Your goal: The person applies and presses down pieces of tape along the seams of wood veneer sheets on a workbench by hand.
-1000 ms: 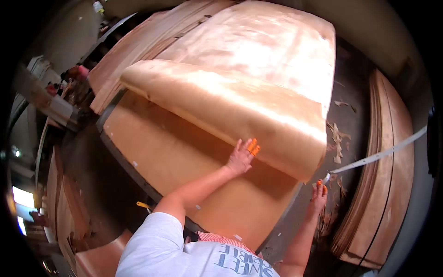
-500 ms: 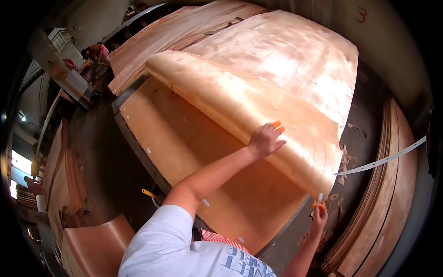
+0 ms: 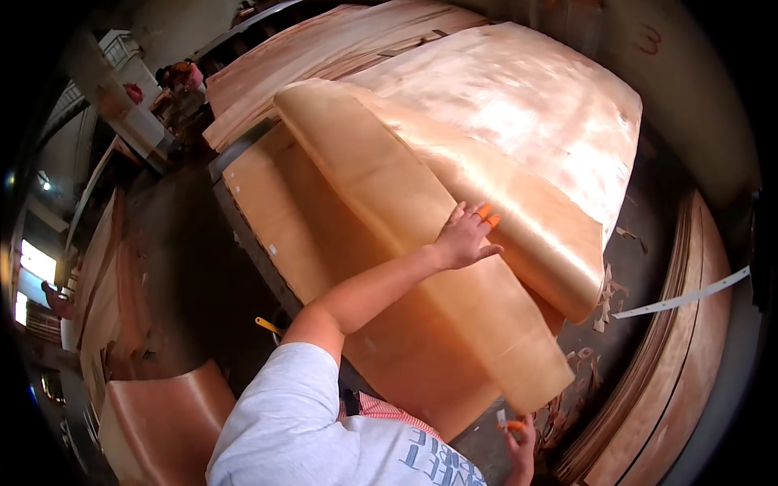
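Observation:
My left hand lies with its fingers spread on the far edge of a pale wood veneer sheet, which curves over toward me. Two of its fingers wear orange finger covers. Near the sheet's close right corner, my right hand pinches a small piece of white tape at its orange-covered fingertips. Behind the sheet rises a second curled veneer fold. Below lies a flat veneer layer, with small white tape pieces along its left edge.
A perforated white tape strip hangs at the right, above stacked veneer. A large pale sheet covers the far side. A yellow-handled tool sits left of my arm. Veneer scraps litter the floor. Another person is far left.
A veneer sheet has come away from the curled fold and swung toward me. My right hand has moved down and left with the tape piece. My left hand has barely moved.

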Available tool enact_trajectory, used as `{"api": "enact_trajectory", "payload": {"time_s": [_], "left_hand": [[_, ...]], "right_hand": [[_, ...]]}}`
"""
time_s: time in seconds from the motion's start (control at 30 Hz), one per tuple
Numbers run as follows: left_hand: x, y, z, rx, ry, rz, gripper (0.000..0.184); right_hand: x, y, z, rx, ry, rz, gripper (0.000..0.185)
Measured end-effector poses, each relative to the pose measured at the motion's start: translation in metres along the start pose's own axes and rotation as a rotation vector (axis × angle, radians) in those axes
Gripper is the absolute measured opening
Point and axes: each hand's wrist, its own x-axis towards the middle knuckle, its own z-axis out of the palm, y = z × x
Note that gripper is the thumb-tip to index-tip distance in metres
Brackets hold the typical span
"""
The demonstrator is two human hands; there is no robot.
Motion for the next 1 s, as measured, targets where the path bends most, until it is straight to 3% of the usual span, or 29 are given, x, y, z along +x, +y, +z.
{"api": "enact_trajectory", "payload": {"time_s": [0.13, 0.2, 0.27, 0.33, 0.4, 0.43, 0.47, 0.53, 0.57, 0.6, 0.73, 1.0], "left_hand": [[-0.023, 0.011, -0.014, -0.042, -0.078, 0.115, 0.068], [-0.044, 0.021, -0.033, 0.039, -0.309, 0.113, 0.066], [-0.061, 0.028, -0.049, 0.160, -0.896, 0.035, 0.065], [-0.100, 0.023, -0.041, 0.190, -0.965, -0.029, 0.066], [-0.148, 0.016, -0.021, 0.197, -1.016, -0.108, 0.065], [-0.174, 0.008, -0.006, 0.190, -1.028, -0.161, 0.065], [-0.201, 0.000, 0.008, 0.185, -1.036, -0.217, 0.065], [-0.261, -0.012, 0.032, 0.142, -0.742, -0.208, 0.066], [-0.282, -0.013, 0.041, 0.117, -0.593, -0.206, 0.068], [-0.295, -0.012, 0.046, 0.111, -0.598, -0.235, 0.069], [-0.333, -0.012, 0.064, 0.069, -0.485, -0.283, 0.072], [-0.368, -0.028, 0.067, -0.072, -0.292, -0.210, 0.067]], "right_hand": [[-0.033, -0.002, 0.016, -0.114, -0.119, 0.024, 0.018], [-0.039, -0.016, 0.015, -0.185, -0.258, 0.026, 0.019], [-0.042, -0.035, 0.019, -0.280, -0.305, -0.012, 0.018], [-0.053, -0.036, 0.008, -0.342, -0.417, 0.006, 0.016], [-0.075, -0.019, -0.006, -0.356, -0.525, 0.183, 0.014], [-0.083, -0.015, -0.011, -0.294, -0.509, 0.371, 0.013], [-0.091, -0.002, -0.016, -0.272, -0.505, 0.323, 0.014], [-0.092, -0.006, -0.020, -0.227, -0.398, 0.631, 0.011], [-0.092, 0.000, -0.018, -0.108, -0.311, 0.667, 0.010], [-0.089, 0.007, -0.012, 0.008, -0.221, 0.699, 0.009], [-0.046, -0.025, 0.015, 0.047, -0.250, 0.725, 0.011], [0.001, -0.053, 0.079, -0.059, -0.334, 0.571, 0.012]]}}
